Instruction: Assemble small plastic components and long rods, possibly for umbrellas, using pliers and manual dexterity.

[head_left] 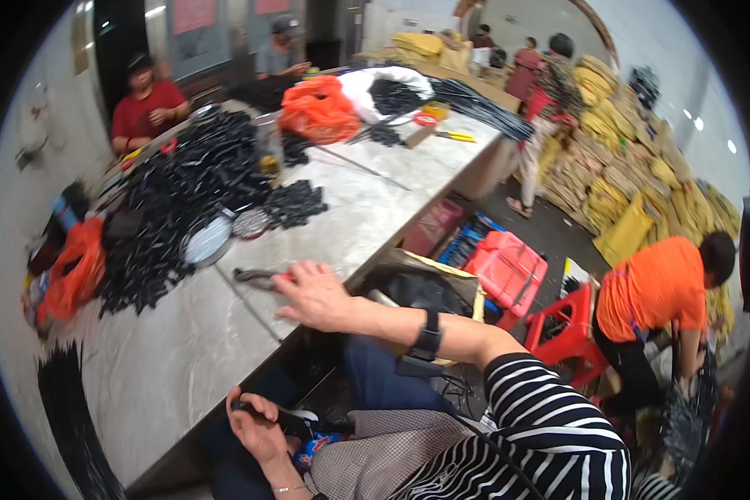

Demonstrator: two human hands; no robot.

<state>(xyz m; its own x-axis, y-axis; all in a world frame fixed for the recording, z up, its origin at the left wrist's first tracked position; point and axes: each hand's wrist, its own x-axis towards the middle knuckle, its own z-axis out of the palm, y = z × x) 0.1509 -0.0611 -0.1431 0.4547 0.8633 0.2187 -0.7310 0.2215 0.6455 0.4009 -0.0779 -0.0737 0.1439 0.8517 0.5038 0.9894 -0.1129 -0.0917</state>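
Note:
Over the near edge of the marble-look table [175,358] my right hand [315,297] reaches with its fingers spread. Its fingertips are at a tool like pliers [258,277], with dark jaws and a bit of red handle showing; most of the handle is under the hand. A thin metal rod [254,310] lies just left of it. Below the table edge my left hand [262,429] is curled around a small black piece [243,406], mostly hidden by the fingers. Left of the tool sit a round pale lid or dish [207,242] and a smaller round tin [251,222].
A large heap of black pieces [192,175] covers the table's left side. A bundle of black strips [75,417] hangs over the near left corner. Orange bags [321,108] and yellow-handled pliers [456,137] lie farther off. A red stool [562,329] and a person in orange [654,287] are right.

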